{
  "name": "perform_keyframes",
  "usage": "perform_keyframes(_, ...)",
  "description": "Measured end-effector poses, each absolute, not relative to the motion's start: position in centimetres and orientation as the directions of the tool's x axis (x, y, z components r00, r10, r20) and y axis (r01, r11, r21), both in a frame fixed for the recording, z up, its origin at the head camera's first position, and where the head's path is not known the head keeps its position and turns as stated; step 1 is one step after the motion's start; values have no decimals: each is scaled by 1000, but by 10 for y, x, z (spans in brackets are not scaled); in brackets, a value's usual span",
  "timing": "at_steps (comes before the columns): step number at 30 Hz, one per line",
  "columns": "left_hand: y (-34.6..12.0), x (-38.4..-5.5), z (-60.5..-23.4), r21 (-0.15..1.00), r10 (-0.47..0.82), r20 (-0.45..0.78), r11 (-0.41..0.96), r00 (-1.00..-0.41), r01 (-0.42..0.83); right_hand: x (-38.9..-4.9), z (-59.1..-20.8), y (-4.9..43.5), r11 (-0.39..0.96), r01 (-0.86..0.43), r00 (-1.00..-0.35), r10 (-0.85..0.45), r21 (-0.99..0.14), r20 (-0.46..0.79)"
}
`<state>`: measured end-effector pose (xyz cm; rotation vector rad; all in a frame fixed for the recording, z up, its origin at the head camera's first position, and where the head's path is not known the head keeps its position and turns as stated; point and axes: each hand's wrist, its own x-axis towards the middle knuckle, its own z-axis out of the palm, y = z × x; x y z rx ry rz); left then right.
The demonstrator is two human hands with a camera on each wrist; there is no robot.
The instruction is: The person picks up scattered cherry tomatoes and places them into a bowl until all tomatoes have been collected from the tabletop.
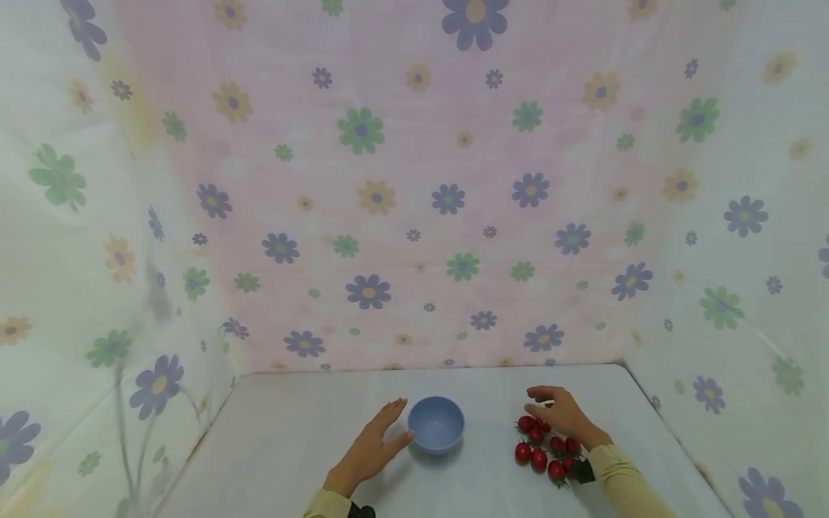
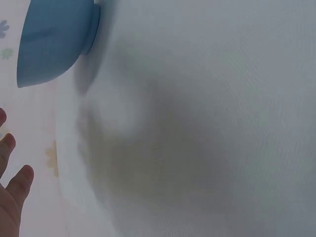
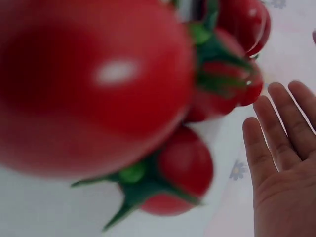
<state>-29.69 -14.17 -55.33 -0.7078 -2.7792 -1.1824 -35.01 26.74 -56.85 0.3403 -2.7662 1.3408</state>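
Note:
A light blue bowl [image 1: 437, 426] stands upright on the white table, and its side and foot show in the left wrist view. To its left is my left hand [image 1: 372, 450], fingers extended and the thumb tip close to the rim. The left wrist view shows a gap between those fingers and the bowl. Several red cherry tomatoes [image 1: 539, 460] with green stems lie right of the bowl. My right hand [image 1: 563, 416] hovers over their far side with nothing in its grasp. In the right wrist view its fingers are straight, beside a large, near tomato [image 3: 94, 84].
The white tabletop [image 1: 291, 417] reaches back to a pink flowered cloth [image 1: 414, 252]. More flowered cloth rises along the left side [image 1: 71, 273] and the right side [image 1: 745, 288]. A dark band [image 1: 583, 471] sits at the right wrist.

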Motion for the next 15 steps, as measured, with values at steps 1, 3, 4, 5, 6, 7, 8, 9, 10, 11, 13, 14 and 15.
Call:
perform_keyframes(1, -141, -297, -554, 672, 396, 204, 608, -895, 422, -350, -571, 269, 601, -206, -976, -179, -772, 122)
perform_keyframes(3, -139, -299, -556, 666, 397, 202, 614, -895, 423, -351, -574, 270, 594, -194, -976, -197, -781, 92)
perform_keyframes(4, -139, -300, -557, 663, 399, 205, 615, -894, 427, -351, -575, 270, 589, -191, -974, -212, -785, 77)
perform_keyframes(5, -138, -301, -558, 656, 402, 210, 617, -891, 433, -351, -576, 269, 580, -201, -969, -234, -790, 76)
perform_keyframes(6, -137, -302, -558, 658, 403, 210, 616, -891, 434, -352, -578, 269, 574, -205, -965, -252, -792, 67)
perform_keyframes(7, -136, -303, -559, 656, 406, 210, 617, -890, 436, -352, -579, 268, 571, -215, -960, -273, -792, 63)
perform_keyframes(8, -134, -304, -559, 652, 408, 210, 619, -888, 438, -352, -579, 267, 571, -224, -955, -292, -790, 60)
perform_keyframes(9, -133, -304, -559, 652, 412, 206, 618, -887, 438, -352, -580, 266, 576, -231, -951, -305, -784, 57)
perform_keyframes(10, -132, -305, -560, 652, 418, 203, 617, -886, 440, -352, -581, 266, 583, -241, -947, -317, -776, 56)
perform_keyframes(11, -130, -306, -560, 653, 422, 195, 618, -885, 438, -352, -581, 265, 588, -245, -945, -322, -771, 54)
perform_keyframes(13, -127, -306, -560, 663, 428, 180, 613, -886, 431, -352, -581, 265, 604, -236, -947, -318, -761, 41)
perform_keyframes(14, -126, -306, -560, 665, 429, 175, 612, -886, 428, -352, -582, 265, 611, -229, -949, -314, -758, 34)
perform_keyframes(15, -125, -306, -560, 668, 431, 171, 610, -886, 426, -352, -582, 265, 614, -223, -949, -313, -757, 26)
